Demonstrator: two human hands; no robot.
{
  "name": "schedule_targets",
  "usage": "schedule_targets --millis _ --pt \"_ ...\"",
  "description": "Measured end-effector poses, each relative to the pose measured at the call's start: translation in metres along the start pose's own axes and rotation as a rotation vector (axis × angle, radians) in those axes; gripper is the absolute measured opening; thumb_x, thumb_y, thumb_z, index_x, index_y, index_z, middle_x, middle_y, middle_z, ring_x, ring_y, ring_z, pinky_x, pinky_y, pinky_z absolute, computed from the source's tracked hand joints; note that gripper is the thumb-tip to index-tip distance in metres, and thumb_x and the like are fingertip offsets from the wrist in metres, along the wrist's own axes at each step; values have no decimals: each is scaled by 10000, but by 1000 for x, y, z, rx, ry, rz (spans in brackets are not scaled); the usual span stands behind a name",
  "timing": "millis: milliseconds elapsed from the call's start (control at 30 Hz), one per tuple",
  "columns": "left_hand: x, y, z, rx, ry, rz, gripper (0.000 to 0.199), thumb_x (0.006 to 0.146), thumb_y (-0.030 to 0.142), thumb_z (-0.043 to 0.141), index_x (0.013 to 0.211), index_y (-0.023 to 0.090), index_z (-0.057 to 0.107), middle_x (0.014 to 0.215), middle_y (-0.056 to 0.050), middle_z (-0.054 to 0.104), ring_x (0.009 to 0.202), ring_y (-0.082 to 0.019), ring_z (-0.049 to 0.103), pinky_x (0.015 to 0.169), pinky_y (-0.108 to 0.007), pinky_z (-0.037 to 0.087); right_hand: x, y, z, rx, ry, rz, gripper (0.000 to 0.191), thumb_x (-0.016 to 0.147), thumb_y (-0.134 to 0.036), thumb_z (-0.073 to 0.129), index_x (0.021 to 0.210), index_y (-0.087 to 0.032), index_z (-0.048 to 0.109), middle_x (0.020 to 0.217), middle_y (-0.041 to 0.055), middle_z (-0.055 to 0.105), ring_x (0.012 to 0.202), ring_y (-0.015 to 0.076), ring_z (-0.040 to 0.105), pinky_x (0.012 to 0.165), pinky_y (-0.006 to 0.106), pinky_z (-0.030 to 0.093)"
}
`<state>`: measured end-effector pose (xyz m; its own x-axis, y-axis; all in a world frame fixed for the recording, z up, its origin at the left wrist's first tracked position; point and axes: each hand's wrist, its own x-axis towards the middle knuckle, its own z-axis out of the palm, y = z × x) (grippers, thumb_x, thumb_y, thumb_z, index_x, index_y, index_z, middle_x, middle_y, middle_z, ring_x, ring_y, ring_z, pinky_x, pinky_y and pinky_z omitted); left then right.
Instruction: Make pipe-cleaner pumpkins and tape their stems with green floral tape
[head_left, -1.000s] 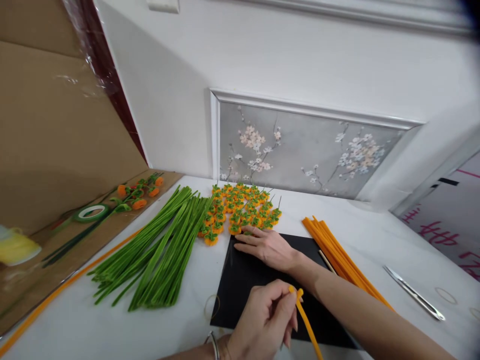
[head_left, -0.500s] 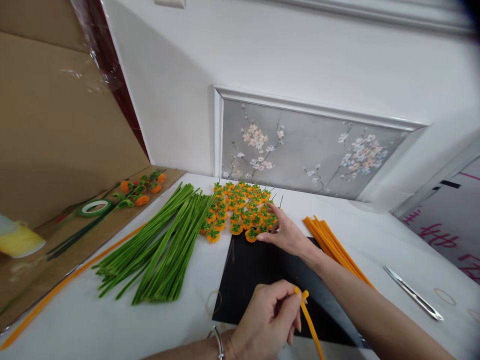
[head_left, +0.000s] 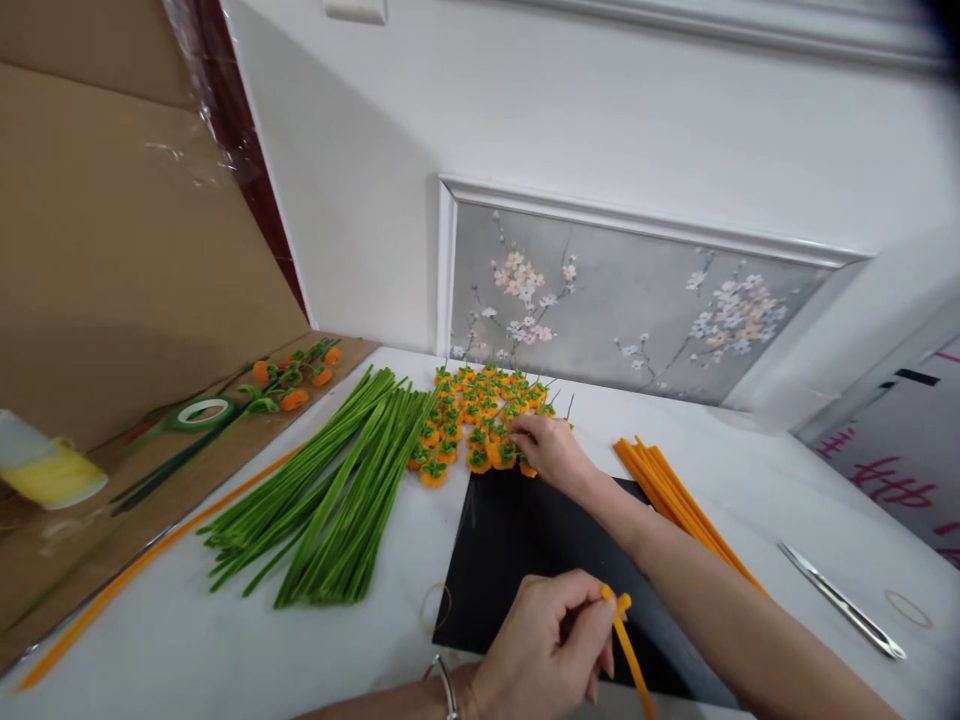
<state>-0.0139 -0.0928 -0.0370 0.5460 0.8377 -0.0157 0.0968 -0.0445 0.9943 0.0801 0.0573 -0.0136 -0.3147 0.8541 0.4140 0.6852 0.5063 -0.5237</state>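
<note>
My left hand, with a bracelet at the wrist, pinches a bent orange stem over the lower part of a black mat. Beyond it, my right hand reaches across the mat to the near right side of a cluster of small orange flowers with green tops. Its fingers are closed together at the flowers; what they grip, if anything, is hidden. A pile of green fuzzy stems lies left of the flowers. Orange fuzzy stems lie right of my right forearm.
Silver scissors or snips lie at the right, near a rubber band. On cardboard at the left are green tape, a finished-looking orange flower spray and a yellow-filled container. A wall stands behind.
My right hand's fingers have drawn together at the flowers, where they were spread before. My left hand still holds the orange stem. The whole view has shifted slightly.
</note>
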Motion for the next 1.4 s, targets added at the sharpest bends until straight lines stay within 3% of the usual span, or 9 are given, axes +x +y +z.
schedule_targets --millis 100,200,367,467,633,767,900,1200,1400 --pt "1 -1 0 -41 3 -18 392 906 432 412 621 166 453 539 22 476 410 -57 427 399 -159 306 -5 3 -12 -9 32 -1 180 808 -144 526 808 -206 695 747 0 714 664 133 641 666 224 480" --pt "6 -3 -1 -135 47 -68 399 892 466 432 631 165 452 543 30 474 401 -47 409 387 -154 283 -2 9 -40 -31 97 43 176 836 -226 524 867 -201 695 753 -4 715 667 129 640 634 212 475" --pt "16 -8 -3 -215 123 -106 445 862 539 457 627 160 466 487 49 446 355 -43 375 342 -149 252 29 38 -109 -167 247 192 222 868 -281 506 925 -167 688 743 24 700 674 149 632 625 241 463" --pt "19 -9 -5 -223 130 -135 456 848 559 471 631 158 466 476 53 446 350 -38 372 336 -141 251 51 67 -130 -278 281 300 196 878 -243 527 929 -140 686 817 50 696 800 177 643 747 295 478" --pt "19 -8 -4 -222 131 -175 464 840 569 481 631 155 462 498 45 471 361 -31 393 343 -131 267 76 115 -101 -358 143 395 275 917 -320 545 1142 -165 578 1151 77 599 958 194 612 816 389 523" --pt "20 -8 -3 -244 120 -185 478 821 597 493 629 160 461 471 54 460 338 -30 379 319 -131 248 91 134 -65 -378 57 397 302 914 -312 551 1179 -168 556 1183 83 582 987 202 604 827 406 520" --pt "20 -6 -4 -252 102 -193 488 803 620 500 633 165 460 435 68 433 326 -30 364 309 -126 236 102 142 -50 -400 0 416 304 913 -313 552 1181 -168 555 1186 83 581 990 204 603 828 407 519" --pt "21 -6 -4 -243 77 -196 462 829 594 474 660 163 464 454 69 435 343 -30 365 328 -124 260 101 145 -51 -435 -57 489 294 916 -313 548 1175 -176 560 1189 82 580 993 202 602 832 402 518" --pt "18 -8 -4 -219 82 -203 433 861 540 452 651 161 459 485 53 454 366 -37 392 343 -131 262 91 124 -81 -459 -29 461 324 912 -326 553 1195 -168 548 1196 85 577 1010 213 598 846 425 510"
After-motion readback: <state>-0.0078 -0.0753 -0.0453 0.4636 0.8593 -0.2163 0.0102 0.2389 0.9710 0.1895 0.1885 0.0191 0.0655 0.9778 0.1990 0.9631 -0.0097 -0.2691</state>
